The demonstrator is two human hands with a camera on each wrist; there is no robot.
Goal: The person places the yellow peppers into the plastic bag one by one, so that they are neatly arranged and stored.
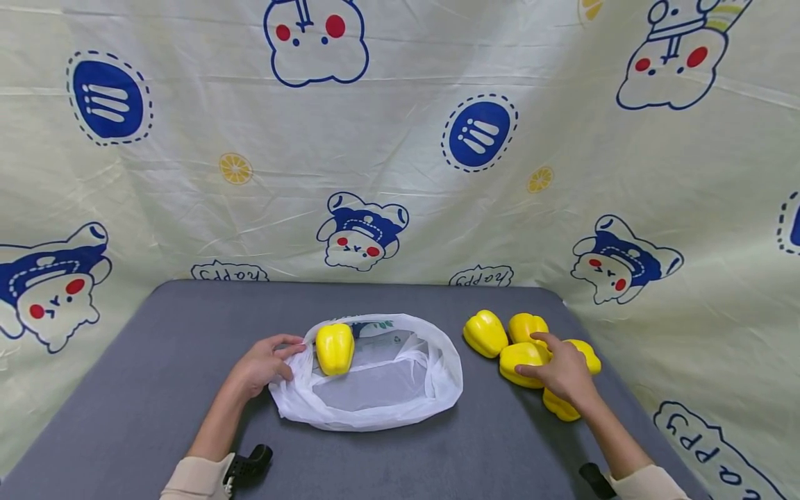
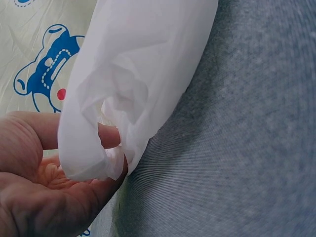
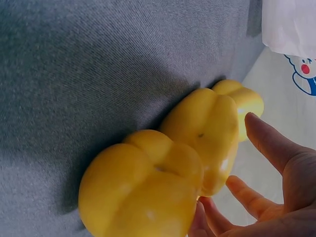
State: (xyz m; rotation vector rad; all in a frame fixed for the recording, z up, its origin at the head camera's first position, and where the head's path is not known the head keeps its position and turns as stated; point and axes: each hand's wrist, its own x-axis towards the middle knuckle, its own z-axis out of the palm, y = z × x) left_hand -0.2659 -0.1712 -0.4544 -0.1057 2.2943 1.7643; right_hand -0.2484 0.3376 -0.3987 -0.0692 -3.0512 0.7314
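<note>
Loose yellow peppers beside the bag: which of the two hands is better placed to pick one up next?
Probably the right. The right hand is already at the yellow peppers, fingers spread, while the left hand pinches the far side of the white bag.

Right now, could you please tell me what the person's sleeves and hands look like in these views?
The left hand and right hand wear no gloves. The left sleeve and right sleeve are plain pale beige where they show. Beside them sit a left device and a right device, both black with a rounded end.
</note>
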